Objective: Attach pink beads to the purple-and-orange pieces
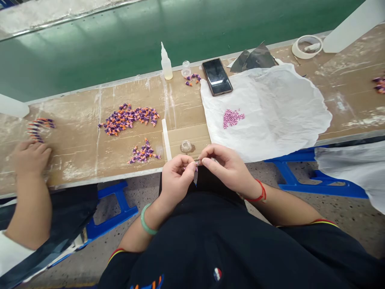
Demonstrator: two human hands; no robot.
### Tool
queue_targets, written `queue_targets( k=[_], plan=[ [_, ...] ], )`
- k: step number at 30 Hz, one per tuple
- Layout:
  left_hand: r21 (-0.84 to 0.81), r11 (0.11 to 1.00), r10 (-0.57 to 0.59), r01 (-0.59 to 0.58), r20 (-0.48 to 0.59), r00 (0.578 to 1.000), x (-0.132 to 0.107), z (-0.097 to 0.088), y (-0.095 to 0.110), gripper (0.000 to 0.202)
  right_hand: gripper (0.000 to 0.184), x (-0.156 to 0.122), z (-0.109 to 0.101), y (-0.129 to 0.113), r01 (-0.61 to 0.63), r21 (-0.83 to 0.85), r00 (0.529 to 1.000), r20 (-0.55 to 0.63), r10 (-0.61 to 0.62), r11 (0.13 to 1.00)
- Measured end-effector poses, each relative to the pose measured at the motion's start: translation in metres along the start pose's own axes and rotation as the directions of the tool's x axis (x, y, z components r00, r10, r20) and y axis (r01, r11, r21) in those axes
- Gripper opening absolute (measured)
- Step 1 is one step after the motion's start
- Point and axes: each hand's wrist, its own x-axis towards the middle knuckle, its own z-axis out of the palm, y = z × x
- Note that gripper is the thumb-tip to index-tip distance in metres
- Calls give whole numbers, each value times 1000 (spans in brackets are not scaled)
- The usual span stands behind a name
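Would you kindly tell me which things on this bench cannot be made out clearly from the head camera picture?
Head view:
The pinched item between the left hand and right hand: mostly hidden by the fingers, too small to name.
The pink beads on the white sheet: too small to show their shape.
The purple-and-orange pieces: cut off by the right edge.
The small glass jar: too small to show any contents.

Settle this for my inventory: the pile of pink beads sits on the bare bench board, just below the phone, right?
Not on the board: the pink beads sit on the white sheet, as the head view shows. They are below the phone, as you said.
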Motion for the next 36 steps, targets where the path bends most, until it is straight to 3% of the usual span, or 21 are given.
queue_targets(
  k=[2,5,10,15,19,23,27,31,36],
  plan=[
    [6,1000,-31,31,29,999,1,-2,3,21,9,5,-7,-7,56,-130,995,91,-44,990],
    [34,998,-48,46,60,997,2,-4,6,19,12,10,-12,-13,81,-187,983,176,-48,979],
    [25,997,-75,72,96,993,3,-6,9,20,10,12,-12,-13,66,-175,973,230,-25,982],
    [-102,988,-106,120,129,986,1,-12,8,24,10,14,-15,-15,32,-87,961,277,-6,996],
    [-222,966,-112,135,113,987,0,-20,2,28,12,17,-16,-19,65,-89,952,305,-35,994],
    [-230,966,-102,118,81,992,1,-29,-8,26,14,27,-17,-18,155,-172,934,348,-87,973],
    [-212,965,-137,152,84,987,3,-38,-16,22,16,52,-18,-8,291,-404,908,402,-117,867],
    [-202,954,-201,222,119,972,3,-44,-21,20,19,80,-18,2,353,-645,872,489,12,678],
    [-194,954,-209,226,106,972,5,-50,-30,17,16,96,-13,3,469,-747,792,592,150,472]
  ],
)
